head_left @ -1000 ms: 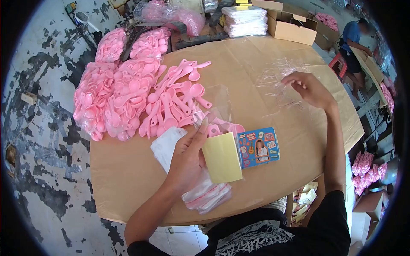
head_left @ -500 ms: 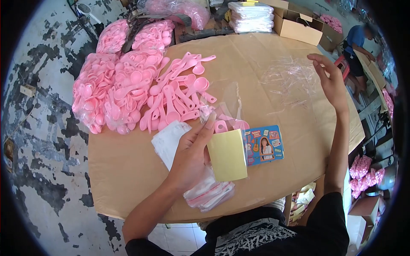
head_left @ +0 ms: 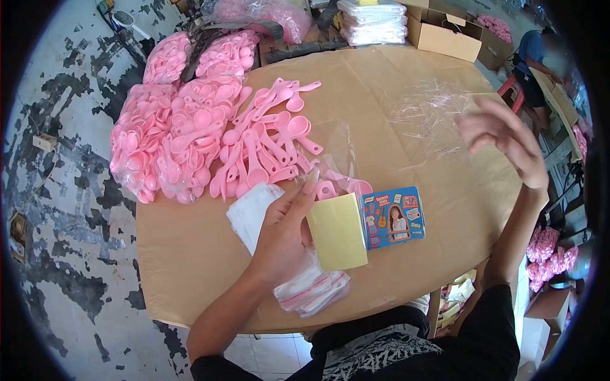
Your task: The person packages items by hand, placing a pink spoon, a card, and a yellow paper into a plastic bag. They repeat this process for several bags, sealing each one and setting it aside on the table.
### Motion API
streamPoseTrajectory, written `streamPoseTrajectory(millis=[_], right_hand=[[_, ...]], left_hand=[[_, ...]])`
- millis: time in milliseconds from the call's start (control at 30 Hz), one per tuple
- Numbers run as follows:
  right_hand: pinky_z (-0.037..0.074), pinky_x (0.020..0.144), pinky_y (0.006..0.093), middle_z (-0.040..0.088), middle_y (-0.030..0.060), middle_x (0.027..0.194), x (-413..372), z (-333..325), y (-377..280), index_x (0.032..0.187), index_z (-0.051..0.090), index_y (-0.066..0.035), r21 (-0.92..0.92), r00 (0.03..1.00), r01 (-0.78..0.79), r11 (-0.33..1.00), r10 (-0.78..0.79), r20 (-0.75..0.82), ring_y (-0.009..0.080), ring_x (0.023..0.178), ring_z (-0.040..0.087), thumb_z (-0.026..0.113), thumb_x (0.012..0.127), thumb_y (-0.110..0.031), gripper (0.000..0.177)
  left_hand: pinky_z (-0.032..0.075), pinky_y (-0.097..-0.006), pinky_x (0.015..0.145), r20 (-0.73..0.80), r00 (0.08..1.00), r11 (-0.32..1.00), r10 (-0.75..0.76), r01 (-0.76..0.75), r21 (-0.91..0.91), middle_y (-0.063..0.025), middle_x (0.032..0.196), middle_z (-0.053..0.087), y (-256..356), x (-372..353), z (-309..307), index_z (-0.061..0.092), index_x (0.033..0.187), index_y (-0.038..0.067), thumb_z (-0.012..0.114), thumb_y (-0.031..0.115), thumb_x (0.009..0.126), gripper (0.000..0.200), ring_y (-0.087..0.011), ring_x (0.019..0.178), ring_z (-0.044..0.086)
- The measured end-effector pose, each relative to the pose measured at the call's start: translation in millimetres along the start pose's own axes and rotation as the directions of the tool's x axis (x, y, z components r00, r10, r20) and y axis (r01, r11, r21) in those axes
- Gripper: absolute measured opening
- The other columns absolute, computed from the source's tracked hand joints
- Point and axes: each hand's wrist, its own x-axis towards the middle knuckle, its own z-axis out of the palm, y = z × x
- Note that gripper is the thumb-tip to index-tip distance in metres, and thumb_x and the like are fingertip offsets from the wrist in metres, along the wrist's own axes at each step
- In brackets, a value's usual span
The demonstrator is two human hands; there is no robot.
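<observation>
- The left hand point(head_left: 279, 236) is at about 6 o'clock on the brown paper-covered tabletop point(head_left: 190, 267). Its grip is clamped on a plain yellow rectangular card point(head_left: 337, 232), which it holds tilted up off the surface.
- The fingertips point(head_left: 310, 185) of that hand touch a clear plastic bag point(head_left: 337, 155) with a pink scoop in it. I cannot tell whether they pinch it.
- A blue printed card with a picture point(head_left: 395, 217) lies flat at the yellow card's 3 o'clock edge, touching it or just under it.
- The right hand point(head_left: 503, 136) hangs above the tabletop at about 3 o'clock. It is blurred, with the fingers loosely curled and apart, closed on nothing that shows.
- A heap of thin clear plastic sleeves point(head_left: 429, 111) lies just beside it, toward 2 o'clock.
- Loose pink plastic spoons point(head_left: 267, 143) are spread at 11 o'clock, with bulging clear bags of pink spoons point(head_left: 162, 143) at 9 to 10 o'clock.
- Under the left wrist lie white flat packets point(head_left: 251, 213) and a stack of clear zip bags point(head_left: 311, 291).
</observation>
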Motion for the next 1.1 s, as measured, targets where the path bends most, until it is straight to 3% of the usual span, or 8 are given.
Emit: streamPoseTrajectory(millis=[100, 133, 233, 367, 533, 700, 900, 1100], right_hand=[[0.046, 0.093, 0.0355, 0.057, 0.0177, 0.128, -15, -46, 23, 0.131, 0.052, 0.002, -0.172, 0.950, -0.289, 0.942, 0.304, 0.067, 0.0232, 0.110, 0.058, 0.043, 0.099, -0.018, 0.038], [0.046, 0.093, 0.0360, 0.061, 0.0166, 0.123, -4, -36, 40, 0.131, 0.054, -0.004, -0.612, 0.942, -0.335, 0.716, 0.235, -0.241, 0.0223, 0.109, 0.060, 0.045, 0.099, -0.016, 0.035], [0.045, 0.094, 0.0358, 0.063, 0.0153, 0.118, -18, -68, 75, 0.131, 0.054, -0.009, -0.767, 0.875, -0.485, 0.421, 0.229, -0.427, 0.0212, 0.110, 0.060, 0.046, 0.099, -0.014, 0.034], [0.047, 0.089, 0.0337, 0.066, 0.0139, 0.108, -17, -40, 23, 0.127, 0.056, -0.002, -0.335, 0.951, -0.264, 0.905, 0.186, -0.248, 0.0203, 0.099, 0.063, 0.047, 0.098, -0.012, 0.032], [0.051, 0.074, 0.0335, 0.068, 0.0100, 0.086, 21, 64, 11, 0.117, 0.060, 0.001, -0.439, 0.994, -0.082, 0.895, 0.042, -0.100, 0.0196, 0.079, 0.065, 0.061, 0.093, -0.022, 0.034], [0.050, 0.069, 0.0241, 0.068, 0.0085, 0.084, 35, 150, 24, 0.119, 0.060, 0.000, -0.141, 0.919, -0.382, 0.913, 0.391, 0.047, 0.0093, 0.081, 0.064, 0.073, 0.086, -0.023, 0.042], [0.049, 0.068, 0.0231, 0.067, 0.0024, 0.090, 35, 166, 40, 0.123, 0.059, -0.003, 0.315, 0.970, -0.166, 0.935, 0.212, -0.118, 0.0038, 0.080, 0.058, 0.066, 0.090, -0.009, 0.034], [0.051, 0.078, 0.0229, 0.069, 0.0037, 0.096, 33, 143, 37, 0.118, 0.063, -0.002, 0.247, 0.937, -0.348, 0.904, 0.338, 0.085, 0.0059, 0.090, 0.060, 0.062, 0.093, -0.008, 0.026]], left_hand=[[0.054, -0.0316, 0.088, 0.017, 1.000, 0.999, -0.006, 0.007, -0.037, -0.0086, 0.118, 0.060, 0, -1, 1, 0.038, 0.142, 0.005, 0.041, 0.025, 0.103, 0.043, -0.0169, 0.104, 0.063], [0.054, -0.0303, 0.084, 0.010, 1.000, 0.999, -0.006, 0.006, -0.048, -0.0050, 0.114, 0.060, 0, -1, 2, 0.039, 0.142, 0.006, 0.043, 0.026, 0.103, 0.044, -0.0144, 0.101, 0.063], [0.055, -0.0294, 0.081, 0.016, 1.000, 0.999, 0.006, -0.005, -0.053, -0.0014, 0.112, 0.060, 1, -4, 3, 0.038, 0.143, 0.008, 0.045, 0.026, 0.102, 0.045, -0.0119, 0.101, 0.062], [0.055, -0.0286, 0.082, 0.036, 0.999, 0.998, 0.029, -0.026, -0.057, -0.0024, 0.110, 0.060, 1, -3, 4, 0.041, 0.140, 0.005, 0.045, 0.026, 0.102, 0.043, -0.0116, 0.099, 0.063], [0.053, -0.0239, 0.076, 0.034, 0.999, 0.999, 0.036, -0.035, -0.010, -0.0025, 0.099, 0.063, 1, -7, 7, 0.051, 0.129, 0.003, 0.043, 0.029, 0.103, 0.038, -0.0075, 0.086, 0.063], [0.050, -0.0211, 0.071, 0.078, 0.997, 0.999, -0.028, 0.027, 0.024, -0.0010, 0.093, 0.063, -10, -12, 11, 0.054, 0.126, 0.003, 0.043, 0.034, 0.103, 0.040, -0.0050, 0.082, 0.060], [0.048, -0.0204, 0.068, 0.064, 0.997, 0.999, -0.034, 0.034, 0.010, 0.0012, 0.097, 0.061, -5, -13, 14, 0.042, 0.142, 0.006, 0.044, 0.036, 0.102, 0.050, -0.0033, 0.078, 0.056], [0.049, -0.0275, 0.091, 0.145, 0.988, 0.994, -0.049, 0.033, 0.109, -0.0060, 0.123, 0.057, -7, -11, 7, 0.034, 0.146, 0.008, 0.038, 0.027, 0.104, 0.047, -0.0110, 0.108, 0.058]])
